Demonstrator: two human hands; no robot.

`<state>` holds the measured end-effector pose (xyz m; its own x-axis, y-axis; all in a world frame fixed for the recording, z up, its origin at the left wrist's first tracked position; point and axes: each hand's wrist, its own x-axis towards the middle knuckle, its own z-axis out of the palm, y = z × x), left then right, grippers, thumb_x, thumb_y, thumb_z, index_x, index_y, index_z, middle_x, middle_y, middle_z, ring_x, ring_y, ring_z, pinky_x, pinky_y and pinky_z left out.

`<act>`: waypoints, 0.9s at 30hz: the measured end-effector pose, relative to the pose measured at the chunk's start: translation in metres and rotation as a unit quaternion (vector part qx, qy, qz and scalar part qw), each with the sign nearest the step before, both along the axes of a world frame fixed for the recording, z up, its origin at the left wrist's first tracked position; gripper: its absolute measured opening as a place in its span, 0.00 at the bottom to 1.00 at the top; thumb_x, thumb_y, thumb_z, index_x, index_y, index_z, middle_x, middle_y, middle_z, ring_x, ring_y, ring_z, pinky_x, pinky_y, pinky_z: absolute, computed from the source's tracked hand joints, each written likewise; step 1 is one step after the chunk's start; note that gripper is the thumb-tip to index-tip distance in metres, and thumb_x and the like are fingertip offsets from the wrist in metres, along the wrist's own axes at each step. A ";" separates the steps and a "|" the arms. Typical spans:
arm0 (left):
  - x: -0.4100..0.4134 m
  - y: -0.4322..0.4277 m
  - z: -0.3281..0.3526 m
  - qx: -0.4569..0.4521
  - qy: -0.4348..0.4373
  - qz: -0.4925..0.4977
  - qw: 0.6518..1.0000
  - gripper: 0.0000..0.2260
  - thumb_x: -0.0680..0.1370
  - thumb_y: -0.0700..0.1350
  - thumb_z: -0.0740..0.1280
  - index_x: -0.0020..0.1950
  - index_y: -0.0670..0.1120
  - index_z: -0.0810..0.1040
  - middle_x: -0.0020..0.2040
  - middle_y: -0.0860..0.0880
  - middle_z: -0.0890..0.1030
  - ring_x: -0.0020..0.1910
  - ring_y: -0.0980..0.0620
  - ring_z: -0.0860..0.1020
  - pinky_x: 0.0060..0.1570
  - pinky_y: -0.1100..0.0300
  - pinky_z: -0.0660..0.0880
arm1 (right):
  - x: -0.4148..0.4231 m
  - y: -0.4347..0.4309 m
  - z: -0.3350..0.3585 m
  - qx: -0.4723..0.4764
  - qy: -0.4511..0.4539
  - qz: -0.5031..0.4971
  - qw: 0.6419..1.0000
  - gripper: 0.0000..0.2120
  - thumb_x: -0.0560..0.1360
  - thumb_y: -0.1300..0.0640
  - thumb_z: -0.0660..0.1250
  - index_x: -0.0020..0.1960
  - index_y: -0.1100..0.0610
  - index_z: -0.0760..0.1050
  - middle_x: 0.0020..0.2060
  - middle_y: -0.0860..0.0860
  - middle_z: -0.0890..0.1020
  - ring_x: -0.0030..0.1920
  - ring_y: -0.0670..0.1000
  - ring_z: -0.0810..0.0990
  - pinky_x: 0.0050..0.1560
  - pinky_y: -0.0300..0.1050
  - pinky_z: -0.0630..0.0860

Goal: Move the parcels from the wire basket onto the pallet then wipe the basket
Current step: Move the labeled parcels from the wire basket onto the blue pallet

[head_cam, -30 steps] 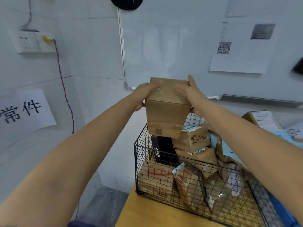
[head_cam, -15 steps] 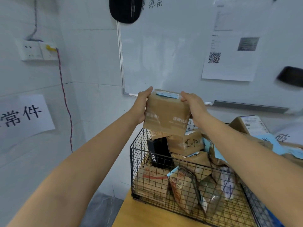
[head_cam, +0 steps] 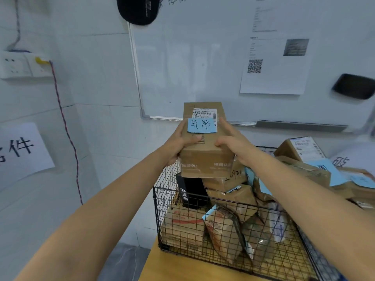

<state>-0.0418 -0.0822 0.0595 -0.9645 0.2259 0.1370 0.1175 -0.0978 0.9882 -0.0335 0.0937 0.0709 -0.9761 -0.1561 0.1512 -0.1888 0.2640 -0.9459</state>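
Head view: a taped cardboard parcel (head_cam: pixel 205 155) with a blue note (head_cam: pixel 202 125) is gripped from both sides, the left hand (head_cam: pixel 179 142) and right hand (head_cam: pixel 233 144) each curled round it. It is held over the wire basket (head_cam: pixel 155 216), which is set at the tabletop (head_cam: pixel 154 266) left edge and crammed with other parcels (head_cam: pixel 186 226). No pallet is seen. Risks judged: the box could slip on its glossy tape, and the leaning stack below could be toppled if clipped.
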 end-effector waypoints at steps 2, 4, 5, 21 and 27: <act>-0.009 0.008 0.002 -0.047 0.027 0.008 0.998 0.35 0.70 0.39 0.73 0.71 0.54 0.62 0.65 0.47 0.74 0.59 0.46 0.76 0.53 0.53 0.78 | 0.003 0.007 0.005 -0.014 0.004 -0.022 1.000 0.37 0.71 0.66 0.65 0.73 0.42 0.57 0.70 0.47 0.65 0.68 0.51 0.65 0.68 0.51 0.66; -0.015 0.021 0.007 -0.085 0.056 0.019 0.995 0.40 0.65 0.42 0.77 0.70 0.58 0.60 0.66 0.48 0.71 0.63 0.46 0.74 0.60 0.48 0.74 | 0.007 0.017 0.014 -0.028 0.008 -0.054 0.998 0.35 0.71 0.66 0.65 0.72 0.43 0.60 0.69 0.48 0.67 0.65 0.52 0.69 0.64 0.49 0.70; -0.017 0.030 0.011 -0.089 0.061 0.014 0.994 0.44 0.63 0.44 0.78 0.72 0.58 0.59 0.67 0.49 0.70 0.63 0.47 0.73 0.61 0.48 0.73 | 0.010 0.024 0.019 -0.026 0.011 -0.072 0.997 0.33 0.71 0.65 0.66 0.71 0.44 0.61 0.67 0.49 0.68 0.62 0.52 0.71 0.59 0.46 0.72; 0.030 0.291 0.057 -0.101 0.151 -0.286 0.941 0.54 0.49 0.60 0.77 0.72 0.61 0.57 0.70 0.48 0.66 0.64 0.46 0.72 0.61 0.47 0.73 | 0.156 0.234 0.065 0.000 0.047 -0.401 0.915 0.33 0.69 0.61 0.67 0.70 0.43 0.63 0.64 0.48 0.70 0.56 0.52 0.76 0.45 0.44 0.77; 0.086 0.396 0.049 -0.113 0.159 -0.344 0.919 0.56 0.50 0.60 0.78 0.74 0.58 0.54 0.71 0.47 0.66 0.66 0.45 0.70 0.62 0.46 0.72 | 0.226 0.320 0.052 -0.030 0.036 -0.466 0.884 0.30 0.70 0.62 0.66 0.68 0.40 0.65 0.61 0.47 0.71 0.51 0.50 0.78 0.42 0.44 0.76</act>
